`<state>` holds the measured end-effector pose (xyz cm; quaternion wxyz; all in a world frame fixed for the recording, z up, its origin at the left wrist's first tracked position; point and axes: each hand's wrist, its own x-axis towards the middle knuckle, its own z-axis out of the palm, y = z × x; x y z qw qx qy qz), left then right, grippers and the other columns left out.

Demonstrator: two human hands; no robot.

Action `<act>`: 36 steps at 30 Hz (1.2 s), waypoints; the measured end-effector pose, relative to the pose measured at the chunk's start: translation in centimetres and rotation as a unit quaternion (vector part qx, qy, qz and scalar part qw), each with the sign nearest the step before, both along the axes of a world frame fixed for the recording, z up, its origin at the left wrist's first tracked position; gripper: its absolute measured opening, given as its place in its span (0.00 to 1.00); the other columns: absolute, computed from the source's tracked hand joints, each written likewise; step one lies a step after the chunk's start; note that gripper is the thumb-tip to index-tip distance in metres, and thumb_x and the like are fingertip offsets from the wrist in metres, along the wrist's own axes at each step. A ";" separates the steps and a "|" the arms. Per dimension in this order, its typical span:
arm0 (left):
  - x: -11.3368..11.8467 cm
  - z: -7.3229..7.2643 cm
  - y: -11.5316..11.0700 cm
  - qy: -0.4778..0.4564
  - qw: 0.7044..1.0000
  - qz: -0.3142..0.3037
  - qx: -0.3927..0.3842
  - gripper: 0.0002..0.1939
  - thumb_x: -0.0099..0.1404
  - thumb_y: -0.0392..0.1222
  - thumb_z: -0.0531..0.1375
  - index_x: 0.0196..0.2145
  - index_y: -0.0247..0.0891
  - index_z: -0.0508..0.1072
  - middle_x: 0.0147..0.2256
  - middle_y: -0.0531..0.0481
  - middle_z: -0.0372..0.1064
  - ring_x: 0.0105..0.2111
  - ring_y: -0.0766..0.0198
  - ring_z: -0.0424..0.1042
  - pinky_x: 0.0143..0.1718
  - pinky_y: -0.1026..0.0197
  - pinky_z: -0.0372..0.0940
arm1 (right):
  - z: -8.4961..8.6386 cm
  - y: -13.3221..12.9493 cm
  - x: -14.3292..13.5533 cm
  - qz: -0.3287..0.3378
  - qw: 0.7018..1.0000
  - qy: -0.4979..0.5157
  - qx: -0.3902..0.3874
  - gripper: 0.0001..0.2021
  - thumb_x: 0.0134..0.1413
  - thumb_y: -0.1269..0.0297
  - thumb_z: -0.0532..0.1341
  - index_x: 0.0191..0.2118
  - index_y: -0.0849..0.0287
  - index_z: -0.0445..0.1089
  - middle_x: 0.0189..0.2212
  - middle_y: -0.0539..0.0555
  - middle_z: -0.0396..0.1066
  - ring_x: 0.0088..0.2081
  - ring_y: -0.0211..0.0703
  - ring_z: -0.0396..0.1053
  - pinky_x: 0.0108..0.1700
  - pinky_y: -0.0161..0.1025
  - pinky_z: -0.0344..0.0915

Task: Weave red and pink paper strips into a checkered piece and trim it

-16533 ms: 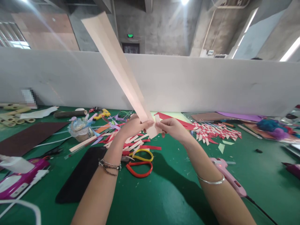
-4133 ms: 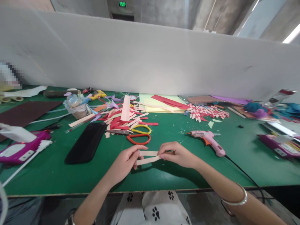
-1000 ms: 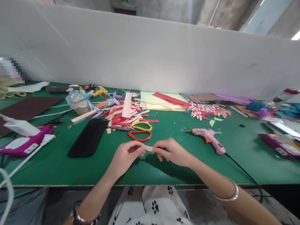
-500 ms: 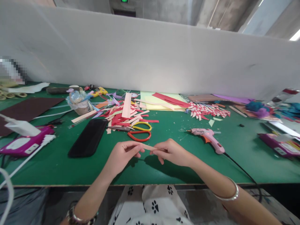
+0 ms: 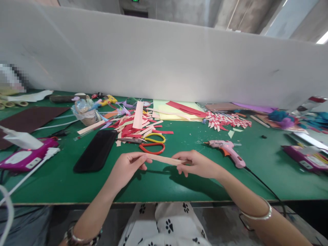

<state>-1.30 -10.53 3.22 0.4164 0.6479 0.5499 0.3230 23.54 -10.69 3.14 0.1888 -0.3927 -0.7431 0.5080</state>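
Observation:
Stretched between my two hands, just above the green table, is a narrow pale pink paper strip. My left hand pinches its left end between thumb and fingers. At the other end my right hand has its fingers closed round the strip, with the tip partly hidden among them. Scissors with one yellow and one red handle loop lie right behind the strip. Beyond them is a heap of red and pink paper strips. A pink glue gun rests to the right of my right hand.
A black phone lies left of the scissors. Purple power strips stand at both sides, with cables. Yellow sheets and red-and-white woven paper pieces lie near the white partition. The glue gun's cord runs over the front edge.
My hands have moved apart, the right one further right and the left one slightly left. More of the pink paper strip now shows between them.

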 end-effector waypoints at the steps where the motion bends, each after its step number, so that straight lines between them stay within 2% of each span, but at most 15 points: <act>1: -0.1 0.0 0.0 0.000 1.000 0.005 0.001 0.15 0.58 0.50 0.56 0.28 0.38 0.77 0.19 0.52 0.70 0.22 0.63 0.68 0.26 0.65 0.62 | 0.0 0.0 0.2 -0.006 1.000 0.005 0.001 0.13 0.54 0.67 0.55 0.46 0.59 0.66 0.27 0.49 0.69 0.24 0.32 0.66 0.27 0.29 0.64; 4: -0.3 0.0 0.2 -0.011 1.000 0.019 0.007 0.15 0.57 0.51 0.57 0.27 0.38 0.77 0.18 0.52 0.70 0.22 0.63 0.69 0.26 0.65 0.62 | -0.2 0.0 0.8 -0.018 0.999 0.013 0.025 0.14 0.55 0.66 0.54 0.47 0.59 0.65 0.29 0.50 0.69 0.27 0.34 0.68 0.30 0.31 0.65; 8: -0.6 0.0 0.2 -0.007 0.999 0.038 0.004 0.17 0.56 0.53 0.57 0.28 0.37 0.77 0.19 0.52 0.70 0.22 0.63 0.69 0.26 0.65 0.62 | -0.2 0.0 1.2 -0.042 0.998 0.007 0.048 0.12 0.57 0.62 0.54 0.44 0.60 0.66 0.28 0.51 0.70 0.26 0.33 0.68 0.31 0.31 0.64; 17: -1.0 -0.3 0.3 -0.010 0.999 0.044 0.012 0.17 0.55 0.54 0.57 0.28 0.37 0.77 0.19 0.52 0.71 0.21 0.65 0.68 0.25 0.66 0.61 | -0.5 -0.1 1.3 -0.087 0.994 0.053 -0.041 0.16 0.55 0.53 0.55 0.32 0.63 0.68 0.23 0.52 0.72 0.20 0.35 0.69 0.24 0.32 0.64; 26: -1.2 -0.6 0.4 -0.015 0.999 0.045 0.010 0.17 0.55 0.53 0.58 0.26 0.36 0.76 0.17 0.52 0.69 0.20 0.66 0.67 0.23 0.67 0.60 | -0.1 0.0 1.6 -0.093 0.989 0.090 -0.066 0.16 0.54 0.54 0.57 0.34 0.64 0.68 0.25 0.54 0.73 0.23 0.36 0.71 0.27 0.32 0.65; 32: -1.1 -0.4 0.3 -0.044 0.998 0.046 0.000 0.16 0.54 0.53 0.59 0.26 0.37 0.77 0.21 0.50 0.72 0.19 0.67 0.66 0.23 0.67 0.60 | 0.2 -0.2 1.6 -0.105 0.986 0.104 -0.078 0.16 0.54 0.53 0.57 0.33 0.64 0.68 0.26 0.54 0.74 0.23 0.36 0.72 0.28 0.34 0.65; 36: -1.2 -0.2 0.2 -0.043 0.998 0.045 -0.001 0.15 0.53 0.53 0.60 0.26 0.37 0.77 0.19 0.52 0.70 0.19 0.68 0.64 0.23 0.68 0.59 | 0.4 -0.3 1.6 -0.115 0.985 0.103 -0.081 0.16 0.54 0.53 0.57 0.34 0.64 0.68 0.26 0.55 0.74 0.23 0.37 0.72 0.29 0.34 0.65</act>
